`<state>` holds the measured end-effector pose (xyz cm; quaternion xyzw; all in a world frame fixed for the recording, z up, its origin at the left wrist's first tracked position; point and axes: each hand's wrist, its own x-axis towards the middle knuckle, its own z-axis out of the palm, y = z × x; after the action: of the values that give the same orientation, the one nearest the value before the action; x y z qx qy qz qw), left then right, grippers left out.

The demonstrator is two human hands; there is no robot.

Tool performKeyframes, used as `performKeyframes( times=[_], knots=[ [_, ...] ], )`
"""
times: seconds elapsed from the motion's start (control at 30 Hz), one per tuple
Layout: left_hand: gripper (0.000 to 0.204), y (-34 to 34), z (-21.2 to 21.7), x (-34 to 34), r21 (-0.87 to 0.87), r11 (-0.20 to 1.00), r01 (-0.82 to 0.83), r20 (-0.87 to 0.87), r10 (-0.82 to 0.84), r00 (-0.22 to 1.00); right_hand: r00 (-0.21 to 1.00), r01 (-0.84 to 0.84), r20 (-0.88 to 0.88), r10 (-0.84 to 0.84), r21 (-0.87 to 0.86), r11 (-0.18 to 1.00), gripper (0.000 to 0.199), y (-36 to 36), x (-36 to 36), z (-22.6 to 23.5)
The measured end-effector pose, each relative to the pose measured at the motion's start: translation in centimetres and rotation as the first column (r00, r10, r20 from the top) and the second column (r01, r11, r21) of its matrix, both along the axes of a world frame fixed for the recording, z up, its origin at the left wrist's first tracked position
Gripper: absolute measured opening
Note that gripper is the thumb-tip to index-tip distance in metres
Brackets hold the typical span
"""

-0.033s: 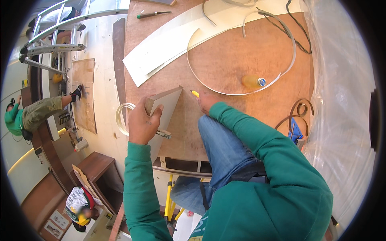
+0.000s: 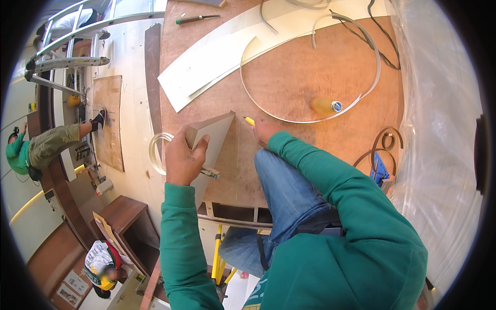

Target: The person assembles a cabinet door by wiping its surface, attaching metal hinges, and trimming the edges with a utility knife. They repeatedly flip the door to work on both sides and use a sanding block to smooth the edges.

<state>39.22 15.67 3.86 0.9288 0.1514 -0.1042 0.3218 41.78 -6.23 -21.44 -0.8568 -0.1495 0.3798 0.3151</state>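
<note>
Almost nothing has moved since the earlier frame. The left hand [image 2: 185, 159] clasps the pale-faced board [image 2: 213, 143] over the bench [image 2: 343, 142]; the right hand [image 2: 266, 132] pinches a yellow pencil [image 2: 250, 121] near its far end. A firm clasp should steady the board against the tip.

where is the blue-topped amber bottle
In the head view, the bottle is right of the right hand, on the brown wooden tabletop, inside the thin pale looped strip.
</note>
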Motion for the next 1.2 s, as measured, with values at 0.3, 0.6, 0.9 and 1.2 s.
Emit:
performKeyframes(
  times=[0.3,0.6,0.9,1.2],
  knots=[
    [0.029,0.3,-1.0,0.5,-0.026,0.996,-0.089,-0.034,0.088,0.996,1.0,0.002,-0.02,-0.004,-0.083,0.997,0.033,3.6,0.7,-2.5],
    [0.03,0.5,-1.3,0.3,0.03,0.996,-0.086,-0.051,0.087,0.995,0.999,-0.032,-0.01,0.031,-0.091,0.995,0.028,4.1,1.2,-4.0],
    [0.028,0.4,-1.5,0.4,0.001,0.992,-0.129,-0.091,0.129,0.987,0.994,-0.1,-0.065,0.093,-0.109,0.989,0.028,3.8,1.5,-3.7],
    [0.028,0.5,-1.2,0.5,0.042,0.991,-0.128,-0.144,0.133,0.981,0.989,-0.118,-0.111,0.098,-0.194,0.974,0.032,2.5,1.1,-2.4]
  ],
)
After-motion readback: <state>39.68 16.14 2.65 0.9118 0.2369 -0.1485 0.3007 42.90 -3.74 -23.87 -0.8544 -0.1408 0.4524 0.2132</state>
